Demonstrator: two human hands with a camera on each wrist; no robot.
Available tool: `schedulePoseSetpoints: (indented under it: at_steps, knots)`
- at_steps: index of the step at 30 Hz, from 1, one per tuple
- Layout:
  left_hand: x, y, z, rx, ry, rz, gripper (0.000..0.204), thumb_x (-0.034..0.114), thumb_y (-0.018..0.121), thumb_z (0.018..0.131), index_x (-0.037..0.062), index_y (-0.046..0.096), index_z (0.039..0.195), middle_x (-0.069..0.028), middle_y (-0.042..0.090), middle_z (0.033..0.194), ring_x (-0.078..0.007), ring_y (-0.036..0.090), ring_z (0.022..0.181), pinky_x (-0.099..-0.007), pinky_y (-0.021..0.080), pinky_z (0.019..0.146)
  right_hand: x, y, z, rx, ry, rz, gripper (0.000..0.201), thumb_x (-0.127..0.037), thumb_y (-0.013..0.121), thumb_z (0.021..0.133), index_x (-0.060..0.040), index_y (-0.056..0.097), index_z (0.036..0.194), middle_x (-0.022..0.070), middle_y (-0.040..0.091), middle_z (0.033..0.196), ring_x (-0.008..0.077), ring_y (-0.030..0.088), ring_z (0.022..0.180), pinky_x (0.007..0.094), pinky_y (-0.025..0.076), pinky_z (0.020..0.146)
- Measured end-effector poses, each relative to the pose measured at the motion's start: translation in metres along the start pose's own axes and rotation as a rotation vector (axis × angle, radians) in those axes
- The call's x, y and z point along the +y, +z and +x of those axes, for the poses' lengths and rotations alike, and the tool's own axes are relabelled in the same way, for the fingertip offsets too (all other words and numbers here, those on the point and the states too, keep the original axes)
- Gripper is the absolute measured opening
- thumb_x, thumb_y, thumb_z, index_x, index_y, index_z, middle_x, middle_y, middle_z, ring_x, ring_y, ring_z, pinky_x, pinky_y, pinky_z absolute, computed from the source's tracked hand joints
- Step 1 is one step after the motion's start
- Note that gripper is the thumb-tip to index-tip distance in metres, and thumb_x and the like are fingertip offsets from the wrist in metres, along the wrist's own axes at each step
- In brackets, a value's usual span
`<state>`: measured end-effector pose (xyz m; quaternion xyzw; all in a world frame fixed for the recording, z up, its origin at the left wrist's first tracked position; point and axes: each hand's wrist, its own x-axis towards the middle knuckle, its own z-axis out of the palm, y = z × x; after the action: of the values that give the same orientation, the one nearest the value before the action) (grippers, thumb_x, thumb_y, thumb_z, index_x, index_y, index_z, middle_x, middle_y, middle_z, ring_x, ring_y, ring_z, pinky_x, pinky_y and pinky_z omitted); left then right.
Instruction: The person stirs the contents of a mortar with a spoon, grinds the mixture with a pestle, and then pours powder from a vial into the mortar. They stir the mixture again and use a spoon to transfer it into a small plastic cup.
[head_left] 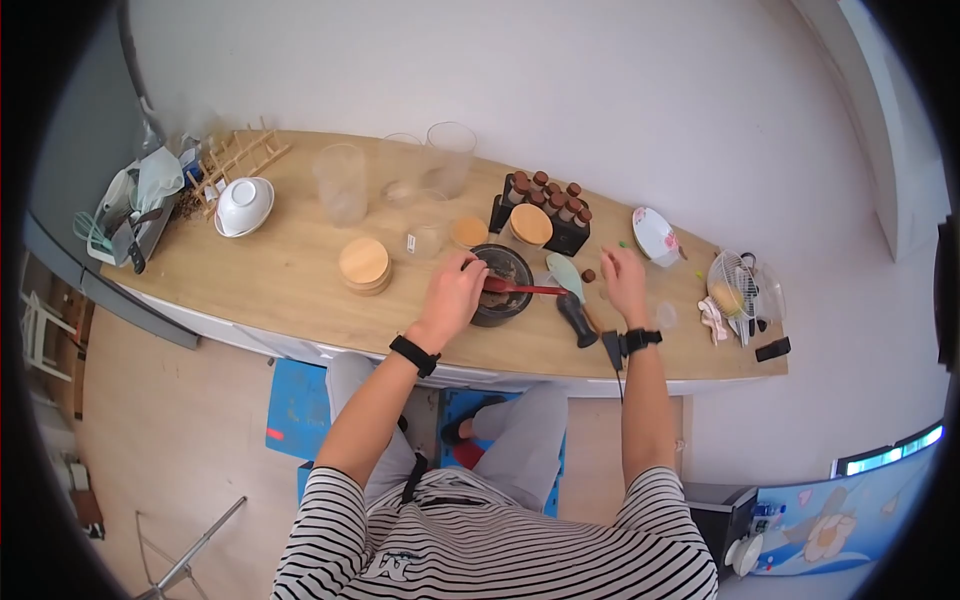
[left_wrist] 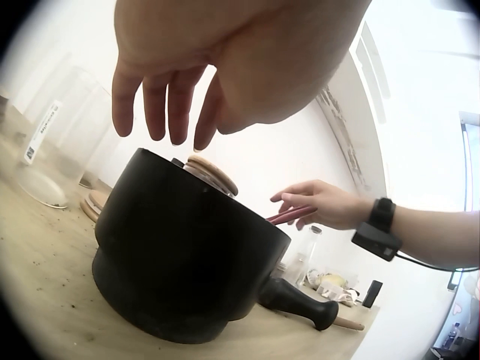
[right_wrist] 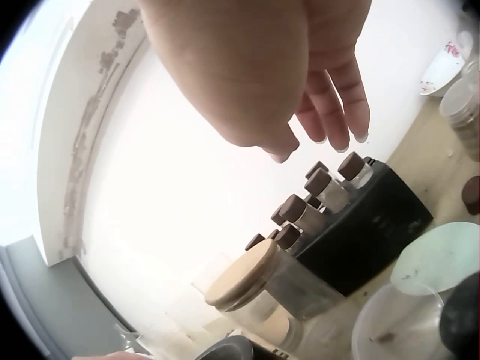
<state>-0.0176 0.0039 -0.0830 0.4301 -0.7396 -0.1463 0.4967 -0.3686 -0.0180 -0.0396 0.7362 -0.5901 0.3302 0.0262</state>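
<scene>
A dark mortar (head_left: 486, 318) stands on the counter, with a red utensil (head_left: 530, 290) lying across its top. My left hand (head_left: 455, 298) is at the mortar's left side; in the left wrist view this hand (left_wrist: 225, 67) hangs above the dark mortar (left_wrist: 180, 247), fingers loosely down and holding nothing. My right hand (head_left: 625, 285) is over the counter, right of the black pestle (head_left: 577, 320). In the right wrist view the right hand (right_wrist: 277, 75) has relaxed, empty fingers, above the rack (right_wrist: 367, 232) of brown-capped bottles in the picture.
Behind the mortar are a wood-lidded jar (head_left: 531, 226) and the bottle rack (head_left: 570, 238). Clear containers (head_left: 342, 185), a round wooden-lidded container (head_left: 365, 265) and white bowls (head_left: 244, 207) stand left. A floral dish (head_left: 656, 237) and wire basket (head_left: 733, 284) are right.
</scene>
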Motion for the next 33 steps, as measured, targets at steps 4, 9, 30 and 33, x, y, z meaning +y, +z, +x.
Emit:
schedulePoseSetpoints:
  at_steps: [4,9,30,33]
  knots:
    - [-0.001,0.004,0.002,0.028,-0.108,-0.029,0.011,0.006,0.072,0.091,-0.0028,0.072,0.097,-0.0206,0.065,0.103,-0.0399,0.065,0.093,-0.0465,0.054,0.083,-0.015,-0.015,-0.125,-0.091,0.473,0.141,0.03,-0.023,0.058,0.106,0.0039,0.069,0.098,0.0177,0.066,0.085,0.0266,0.061,0.065,0.0386,0.046,0.061]
    - [0.008,0.003,-0.001,0.123,-0.091,-0.048,0.029,0.002,0.07,0.091,-0.0019,0.064,0.12,-0.0198,0.064,0.103,-0.0396,0.066,0.095,-0.0439,0.055,0.088,-0.063,0.006,-0.22,0.251,0.557,0.42,0.016,-0.013,0.058,0.105,0.001,0.064,0.102,0.0064,0.061,0.081,0.0175,0.062,0.068,0.0294,0.049,0.063]
    - [0.056,-0.044,0.019,-0.302,-0.624,-0.927,0.039,0.024,0.05,0.111,0.0003,0.055,0.141,-0.0148,0.061,0.138,-0.0248,0.062,0.121,-0.0393,0.051,0.103,-0.203,0.07,-0.034,0.199,-0.027,0.434,0.016,-0.015,0.065,0.092,-0.0022,0.072,0.1,0.0185,0.067,0.112,0.0325,0.065,0.11,0.0466,0.048,0.097]
    - [0.041,-0.024,0.01,-0.404,-0.491,-0.573,0.034,0.019,0.055,0.109,0.0019,0.059,0.139,-0.0115,0.064,0.132,-0.018,0.062,0.117,-0.0335,0.052,0.097,-0.196,0.058,-0.045,0.189,-0.052,0.331,0.012,-0.013,0.066,0.088,-0.0032,0.071,0.092,0.0162,0.067,0.097,0.0309,0.068,0.096,0.0453,0.049,0.087]
